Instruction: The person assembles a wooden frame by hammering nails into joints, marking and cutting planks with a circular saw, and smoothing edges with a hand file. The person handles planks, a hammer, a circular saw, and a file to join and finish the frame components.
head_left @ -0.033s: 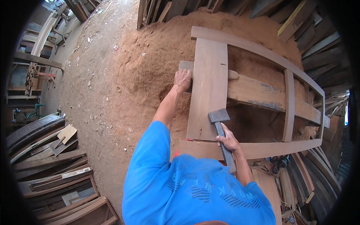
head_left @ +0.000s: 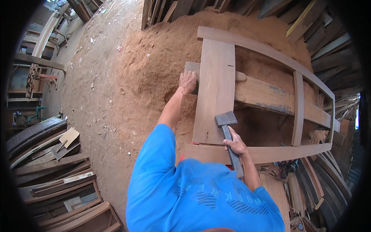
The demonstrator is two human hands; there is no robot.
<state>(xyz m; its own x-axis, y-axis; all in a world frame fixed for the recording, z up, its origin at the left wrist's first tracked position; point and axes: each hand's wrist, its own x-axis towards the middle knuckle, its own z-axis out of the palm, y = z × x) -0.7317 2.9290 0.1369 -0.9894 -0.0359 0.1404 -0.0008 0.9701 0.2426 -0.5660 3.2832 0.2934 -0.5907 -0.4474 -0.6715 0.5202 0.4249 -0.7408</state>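
Gripping a hammer (head_left: 226,119) above the near left corner of the wooden frame (head_left: 270,154)

Wrapping the closed right hand (head_left: 237,144) round the handle, holding the head over the wide end board (head_left: 215,89), by its right edge (touching or not, cannot tell). Resting the left hand (head_left: 188,81), bent-fingered, on a wood piece (head_left: 192,66) jutting past the frame's left edge, tightness of hold unclear. Facing a thick beam (head_left: 264,94) running under the frame, sawdust (head_left: 247,25) lying past the frame's far edge, planks (head_left: 332,56) leaning beyond the far right corner.

There are two hands (head_left: 188,82), one hammer (head_left: 234,158), one frame (head_left: 215,92) and apparently one half-hidden beam (head_left: 266,94).
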